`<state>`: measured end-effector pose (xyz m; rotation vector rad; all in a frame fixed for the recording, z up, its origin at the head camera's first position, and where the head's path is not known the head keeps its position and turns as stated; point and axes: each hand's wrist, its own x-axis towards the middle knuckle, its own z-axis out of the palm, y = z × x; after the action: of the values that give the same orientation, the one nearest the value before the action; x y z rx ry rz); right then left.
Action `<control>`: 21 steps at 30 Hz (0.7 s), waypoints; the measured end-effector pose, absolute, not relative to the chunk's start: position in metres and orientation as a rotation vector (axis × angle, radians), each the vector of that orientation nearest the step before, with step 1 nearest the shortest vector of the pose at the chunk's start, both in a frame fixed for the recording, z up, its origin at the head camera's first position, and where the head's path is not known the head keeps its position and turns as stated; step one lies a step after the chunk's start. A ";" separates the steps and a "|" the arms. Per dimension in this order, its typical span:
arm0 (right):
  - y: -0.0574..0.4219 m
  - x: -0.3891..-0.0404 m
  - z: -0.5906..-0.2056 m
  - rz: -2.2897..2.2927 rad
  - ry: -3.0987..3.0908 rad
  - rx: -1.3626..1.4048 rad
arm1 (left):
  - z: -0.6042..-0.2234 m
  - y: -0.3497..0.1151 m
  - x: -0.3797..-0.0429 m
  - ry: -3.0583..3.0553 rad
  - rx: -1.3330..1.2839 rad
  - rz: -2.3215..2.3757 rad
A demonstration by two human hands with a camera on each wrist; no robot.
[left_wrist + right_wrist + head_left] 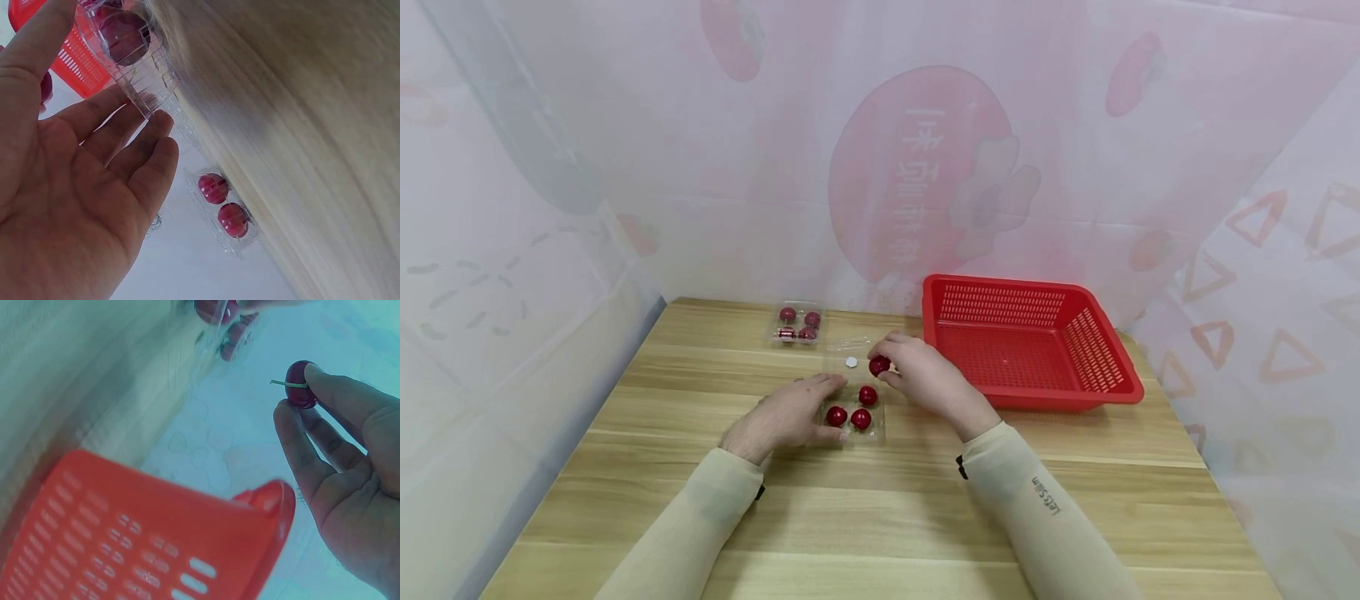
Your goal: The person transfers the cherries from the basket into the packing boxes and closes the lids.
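Note:
My right hand [923, 377] pinches a dark red cherry [299, 384] between thumb and fingertips, its green stem sticking out in the right wrist view. This cherry is held up at the right of a clear plastic box [880, 427], where three more cherries [861, 419] lie. The box's lid, with a white round sticker [852, 362], is folded back toward the wall. At the box's left side is my left hand [793, 412], thumb and fingers spread loosely. In the left wrist view its fingertips [164, 147] are right at the box's edge.
A red slotted basket [1022, 398] stands to the right, close to the right hand. Near the table's back edge sits a second clear box [797, 340] with several cherries in it. A patterned curtain [760, 208] hangs behind the wooden table [865, 525].

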<state>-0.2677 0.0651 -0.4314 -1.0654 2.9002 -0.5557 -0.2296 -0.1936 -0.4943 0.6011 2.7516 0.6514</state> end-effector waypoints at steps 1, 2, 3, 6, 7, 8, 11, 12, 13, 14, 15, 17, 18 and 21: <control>0.063 -0.268 -0.433 -0.562 2.895 -1.072 | -0.494 -0.194 -0.229 2.751 0.600 0.652; 0.062 -0.267 -0.435 -0.567 2.891 -1.078 | -0.494 -0.193 -0.229 2.751 0.599 0.653; 0.060 -0.268 -0.437 -0.575 2.887 -1.084 | -0.494 -0.193 -0.229 2.750 0.599 0.655; 0.055 -0.268 -0.441 -0.602 2.873 -1.102 | -0.494 -0.194 -0.229 2.755 0.608 0.654; 0.054 -0.268 -0.442 -0.610 2.869 -1.104 | -0.494 -0.194 -0.229 2.756 0.610 0.655; 0.052 -0.268 -0.443 -0.619 2.864 -1.103 | -0.494 -0.194 -0.229 2.757 0.616 0.656; 0.048 -0.267 -0.447 -0.651 2.845 -1.103 | -0.494 -0.194 -0.229 2.761 0.625 0.661; 0.047 -0.267 -0.448 -0.657 2.842 -1.103 | -0.494 -0.194 -0.229 2.760 0.624 0.666; 0.046 -0.267 -0.450 -0.659 2.839 -1.102 | -0.494 -0.194 -0.228 2.758 0.625 0.670; 0.045 -0.267 -0.452 -0.661 2.837 -1.107 | -0.494 -0.194 -0.228 2.759 0.630 0.671; 0.044 -0.267 -0.455 -0.660 2.835 -1.108 | -0.494 -0.194 -0.228 2.762 0.635 0.669; 0.043 -0.266 -0.459 -0.657 2.829 -1.104 | -0.493 -0.194 -0.228 2.761 0.637 0.670; 0.042 -0.266 -0.461 -0.653 2.827 -1.101 | -0.493 -0.194 -0.228 2.759 0.635 0.671; 0.041 -0.265 -0.469 -0.630 2.826 -1.104 | -0.493 -0.195 -0.227 2.760 0.631 0.668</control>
<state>-0.2652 0.0409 -0.4685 -1.1044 2.8258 -0.6298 -0.2273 -0.1945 -0.4930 0.6305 2.7596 0.6677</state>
